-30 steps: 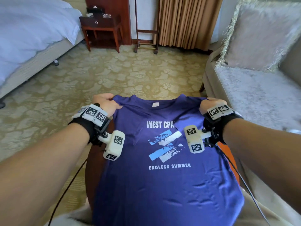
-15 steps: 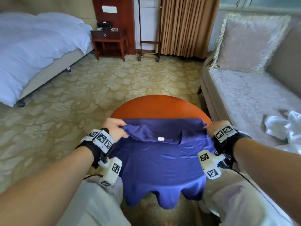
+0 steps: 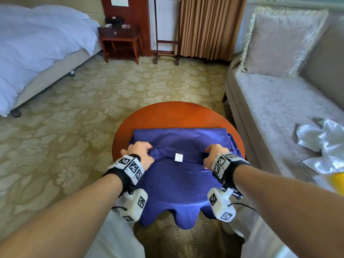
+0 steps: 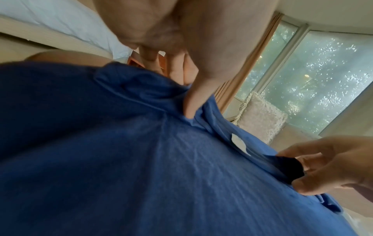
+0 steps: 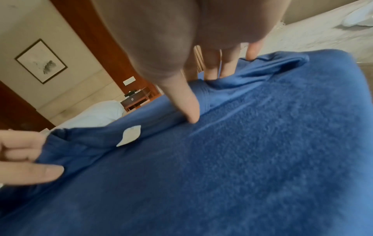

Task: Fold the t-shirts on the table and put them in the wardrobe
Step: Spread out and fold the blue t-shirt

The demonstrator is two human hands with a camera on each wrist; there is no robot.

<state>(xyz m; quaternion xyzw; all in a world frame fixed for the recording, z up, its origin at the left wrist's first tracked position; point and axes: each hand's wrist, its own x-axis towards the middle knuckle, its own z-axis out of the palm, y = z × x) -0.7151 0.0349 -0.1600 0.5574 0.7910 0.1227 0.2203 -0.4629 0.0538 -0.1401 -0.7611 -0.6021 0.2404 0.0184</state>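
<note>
- My left hand [image 3: 141, 153] pinches the blue t-shirt [image 3: 178, 181] at one shoulder; my right hand [image 3: 214, 155] pinches the other.
- Between my fingers, the collar's white label [image 3: 179, 157] faces up.
- Under them, the shirt lies on the round table [image 3: 173, 114], its hem hanging off the near edge.

A blue t-shirt [image 3: 178, 181] is spread face down on a round wooden table [image 3: 173, 116], its hem draped over the near edge. The collar end, marked by a small white label [image 3: 178, 157], appears folded back toward the middle, bunched at both shoulders.
</note>
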